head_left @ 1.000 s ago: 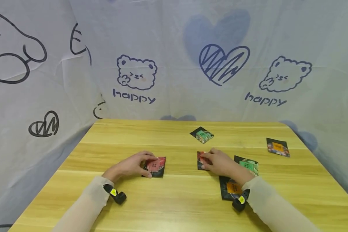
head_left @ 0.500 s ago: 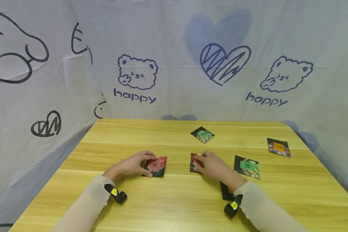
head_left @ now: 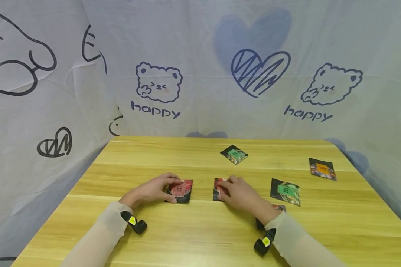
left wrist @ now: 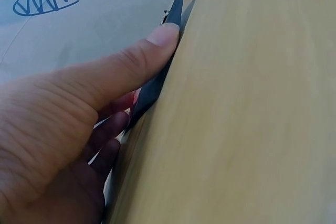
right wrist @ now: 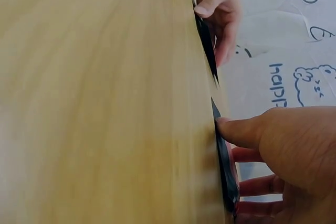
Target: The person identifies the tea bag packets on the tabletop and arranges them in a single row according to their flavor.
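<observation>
My left hand [head_left: 155, 190] lies over a small flat black-and-red packet [head_left: 183, 194] on the table. Its thumb [left wrist: 163, 38] is on the packet's near edge, and the fingers curl over the far side. To the right, my right hand [head_left: 240, 193] grips a second black-and-red packet [head_left: 217, 191] by thumb and fingers, low at the tabletop. In the right wrist view, this second packet [right wrist: 224, 166] stands slightly apart from the first one [right wrist: 206, 40]. My right hand covers much of its packet.
A green-labelled packet [head_left: 285, 191] lies right of my right hand, with another green one [head_left: 234, 154] farther back. An orange-labelled packet [head_left: 322, 170] sits at the right. Beneath my right wrist, another packet [head_left: 280, 207] is partly hidden. Behind the wooden table [head_left: 194, 233] hangs a printed cloth.
My right hand has slid its red packet leftward, narrowing the gap to the other red packet. My left hand has stayed in place.
</observation>
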`<state>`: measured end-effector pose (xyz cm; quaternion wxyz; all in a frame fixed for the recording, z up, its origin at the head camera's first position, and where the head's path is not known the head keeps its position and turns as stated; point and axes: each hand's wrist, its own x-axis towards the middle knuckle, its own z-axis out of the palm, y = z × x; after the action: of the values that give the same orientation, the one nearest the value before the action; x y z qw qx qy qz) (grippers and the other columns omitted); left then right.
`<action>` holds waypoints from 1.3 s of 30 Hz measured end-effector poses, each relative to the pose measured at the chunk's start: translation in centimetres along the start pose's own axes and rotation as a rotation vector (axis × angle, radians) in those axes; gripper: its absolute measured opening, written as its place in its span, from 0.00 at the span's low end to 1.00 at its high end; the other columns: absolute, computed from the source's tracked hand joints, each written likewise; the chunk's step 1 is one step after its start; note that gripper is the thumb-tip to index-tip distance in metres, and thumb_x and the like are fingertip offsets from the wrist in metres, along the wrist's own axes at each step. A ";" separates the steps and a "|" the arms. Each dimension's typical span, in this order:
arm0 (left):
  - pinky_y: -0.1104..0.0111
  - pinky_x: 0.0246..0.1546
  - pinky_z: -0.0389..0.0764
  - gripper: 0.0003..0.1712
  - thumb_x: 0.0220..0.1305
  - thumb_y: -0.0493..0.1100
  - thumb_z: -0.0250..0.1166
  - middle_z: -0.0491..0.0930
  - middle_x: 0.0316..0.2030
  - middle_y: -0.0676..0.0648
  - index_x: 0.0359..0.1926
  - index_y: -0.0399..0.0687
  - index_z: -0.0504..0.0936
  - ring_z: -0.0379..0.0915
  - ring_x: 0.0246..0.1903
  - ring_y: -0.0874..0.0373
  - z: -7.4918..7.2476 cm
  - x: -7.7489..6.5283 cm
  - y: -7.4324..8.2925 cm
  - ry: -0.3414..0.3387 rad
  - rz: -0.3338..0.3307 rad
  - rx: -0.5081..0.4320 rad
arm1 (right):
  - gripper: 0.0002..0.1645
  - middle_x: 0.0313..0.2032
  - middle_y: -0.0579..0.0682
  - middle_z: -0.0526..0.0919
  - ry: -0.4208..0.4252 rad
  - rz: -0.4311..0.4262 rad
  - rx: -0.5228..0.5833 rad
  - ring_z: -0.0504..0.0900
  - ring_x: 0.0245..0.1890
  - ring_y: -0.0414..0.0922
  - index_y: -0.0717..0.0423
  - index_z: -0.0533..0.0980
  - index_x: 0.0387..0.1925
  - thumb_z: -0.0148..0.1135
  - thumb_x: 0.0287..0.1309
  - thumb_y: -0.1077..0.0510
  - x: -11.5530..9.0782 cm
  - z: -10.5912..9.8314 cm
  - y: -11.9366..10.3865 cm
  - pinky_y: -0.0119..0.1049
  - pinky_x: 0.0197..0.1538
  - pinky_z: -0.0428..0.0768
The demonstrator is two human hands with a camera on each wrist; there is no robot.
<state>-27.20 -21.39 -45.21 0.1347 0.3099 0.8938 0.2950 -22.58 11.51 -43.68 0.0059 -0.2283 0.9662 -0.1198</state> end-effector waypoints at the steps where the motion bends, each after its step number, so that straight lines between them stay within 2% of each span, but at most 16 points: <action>1: 0.47 0.64 0.61 0.41 0.56 0.59 0.72 0.62 0.68 0.46 0.68 0.54 0.72 0.57 0.67 0.46 0.0 0.0 0.0 -0.003 0.003 0.006 | 0.29 0.51 0.56 0.74 0.003 -0.006 -0.001 0.74 0.50 0.56 0.51 0.75 0.63 0.62 0.65 0.44 0.0 0.1 -0.1 0.49 0.50 0.76; 7: 0.47 0.64 0.61 0.41 0.57 0.59 0.71 0.60 0.68 0.45 0.69 0.53 0.71 0.55 0.68 0.45 0.0 0.1 0.0 -0.019 0.005 0.018 | 0.28 0.50 0.54 0.75 0.012 -0.036 -0.005 0.75 0.47 0.53 0.50 0.75 0.62 0.62 0.65 0.43 0.3 0.5 -0.7 0.46 0.47 0.76; 15: 0.46 0.65 0.60 0.41 0.55 0.59 0.73 0.61 0.68 0.45 0.68 0.55 0.71 0.55 0.67 0.45 0.1 0.2 -0.1 -0.008 0.004 -0.014 | 0.31 0.50 0.52 0.75 0.026 -0.057 -0.011 0.74 0.46 0.51 0.50 0.77 0.61 0.62 0.63 0.39 0.5 0.9 -1.2 0.45 0.46 0.76; 27: 0.45 0.65 0.59 0.42 0.54 0.59 0.73 0.61 0.68 0.45 0.68 0.55 0.71 0.55 0.68 0.44 0.1 0.3 -0.2 0.000 0.007 -0.009 | 0.33 0.58 0.54 0.74 0.040 -0.132 -0.008 0.73 0.56 0.53 0.50 0.75 0.63 0.60 0.63 0.37 1.5 1.7 -2.2 0.48 0.58 0.74; 39: 0.46 0.64 0.61 0.41 0.54 0.58 0.74 0.63 0.67 0.44 0.68 0.54 0.72 0.56 0.67 0.44 0.0 0.3 0.0 0.007 0.009 -0.008 | 0.33 0.59 0.53 0.74 0.031 -0.105 -0.010 0.71 0.59 0.55 0.48 0.75 0.63 0.58 0.64 0.36 2.6 2.1 -3.5 0.49 0.60 0.71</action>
<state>-27.46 -21.22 -45.25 0.1315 0.3124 0.8916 0.3004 -23.20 6.82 -44.80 -0.0165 -0.2768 0.9534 -0.1185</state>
